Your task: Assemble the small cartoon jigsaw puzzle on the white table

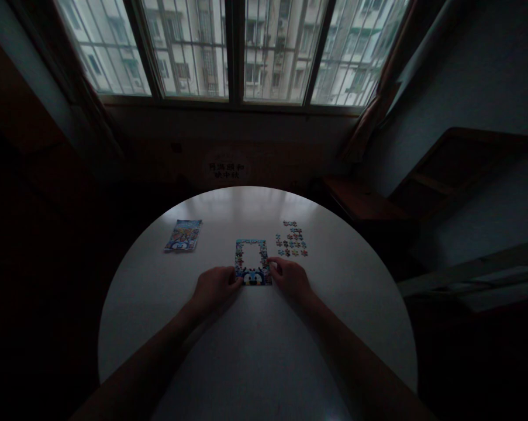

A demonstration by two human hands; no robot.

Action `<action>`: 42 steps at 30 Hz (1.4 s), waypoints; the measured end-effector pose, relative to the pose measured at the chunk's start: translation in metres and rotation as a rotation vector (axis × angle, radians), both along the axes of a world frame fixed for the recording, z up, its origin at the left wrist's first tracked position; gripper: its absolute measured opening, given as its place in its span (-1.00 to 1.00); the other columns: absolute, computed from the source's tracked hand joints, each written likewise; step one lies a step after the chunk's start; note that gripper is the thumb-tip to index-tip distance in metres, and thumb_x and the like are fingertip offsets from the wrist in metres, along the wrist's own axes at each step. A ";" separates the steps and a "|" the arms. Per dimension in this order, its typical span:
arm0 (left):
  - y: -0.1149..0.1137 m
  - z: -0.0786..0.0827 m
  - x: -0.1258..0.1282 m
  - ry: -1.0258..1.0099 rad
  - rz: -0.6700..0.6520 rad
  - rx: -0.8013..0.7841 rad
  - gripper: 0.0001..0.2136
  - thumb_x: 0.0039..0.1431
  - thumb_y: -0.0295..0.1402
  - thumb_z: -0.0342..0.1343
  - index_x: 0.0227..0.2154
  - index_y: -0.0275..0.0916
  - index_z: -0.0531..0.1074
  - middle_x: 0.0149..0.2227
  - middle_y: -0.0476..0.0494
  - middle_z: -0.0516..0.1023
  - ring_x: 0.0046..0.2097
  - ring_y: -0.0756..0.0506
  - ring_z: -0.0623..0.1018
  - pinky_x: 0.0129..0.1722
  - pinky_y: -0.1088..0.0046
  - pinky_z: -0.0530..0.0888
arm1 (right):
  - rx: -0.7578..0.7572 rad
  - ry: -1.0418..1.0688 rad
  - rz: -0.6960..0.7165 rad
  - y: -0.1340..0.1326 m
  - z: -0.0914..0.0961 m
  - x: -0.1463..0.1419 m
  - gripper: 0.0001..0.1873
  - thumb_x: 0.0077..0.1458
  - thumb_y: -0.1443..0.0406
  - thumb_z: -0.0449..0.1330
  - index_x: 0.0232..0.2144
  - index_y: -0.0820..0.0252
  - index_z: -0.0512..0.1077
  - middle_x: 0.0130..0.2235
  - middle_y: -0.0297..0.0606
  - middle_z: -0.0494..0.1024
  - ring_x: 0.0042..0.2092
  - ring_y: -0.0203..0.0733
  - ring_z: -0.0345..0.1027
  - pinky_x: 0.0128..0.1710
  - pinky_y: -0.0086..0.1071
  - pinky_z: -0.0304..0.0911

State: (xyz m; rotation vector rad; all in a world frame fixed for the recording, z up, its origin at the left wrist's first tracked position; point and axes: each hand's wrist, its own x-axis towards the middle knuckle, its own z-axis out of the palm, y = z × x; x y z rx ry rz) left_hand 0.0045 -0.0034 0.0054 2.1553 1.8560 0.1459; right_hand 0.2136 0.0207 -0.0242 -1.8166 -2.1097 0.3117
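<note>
A partly assembled jigsaw puzzle (252,276) lies flat on the white table, its border joined around a bare middle and a blue cartoon figure along its near edge. My left hand (216,286) is closed, with curled fingers and the thumb against the puzzle's lower left edge. On the opposite side, my right hand (291,279) has its thumb and forefinger drawn together at the right edge. Whether either hand pinches a single piece is too dark to tell. Several loose puzzle pieces (295,235) lie in rough rows beyond my right hand.
The round white table (167,327) has a picture sheet (183,235) at its back left. Behind it stands a barred window (235,52) above a low wall. A brown wooden piece of furniture (360,199) is beyond the table's right edge. The room is dim.
</note>
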 end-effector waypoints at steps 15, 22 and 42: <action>0.002 -0.006 -0.003 -0.018 -0.033 0.027 -0.73 0.16 -0.13 -0.02 -0.45 -0.20 0.42 -0.44 -0.07 0.52 -0.42 -0.03 0.44 -0.48 0.50 0.11 | 0.015 0.017 0.001 -0.001 0.002 0.000 -0.66 0.14 0.24 0.02 -0.08 0.05 0.48 -0.32 -0.28 0.60 -0.34 -0.25 0.43 -0.30 -0.46 0.16; 0.001 -0.004 -0.002 -0.005 -0.029 0.028 -0.74 0.15 -0.15 0.00 -0.46 -0.21 0.43 -0.43 -0.07 0.53 -0.43 -0.03 0.45 -0.49 0.49 0.11 | 0.008 0.011 0.001 -0.001 0.000 0.001 -0.66 0.14 0.24 0.03 -0.08 0.06 0.48 -0.32 -0.27 0.60 -0.35 -0.26 0.42 -0.31 -0.46 0.16; 0.002 -0.007 -0.003 0.003 -0.030 0.025 -0.74 0.16 -0.13 -0.01 -0.43 -0.20 0.44 -0.43 -0.05 0.52 -0.41 -0.03 0.45 -0.47 0.50 0.13 | 0.027 0.022 0.010 0.002 -0.005 0.002 -0.66 0.13 0.24 0.03 -0.09 0.04 0.48 -0.35 -0.29 0.59 -0.38 -0.27 0.40 -0.34 -0.46 0.13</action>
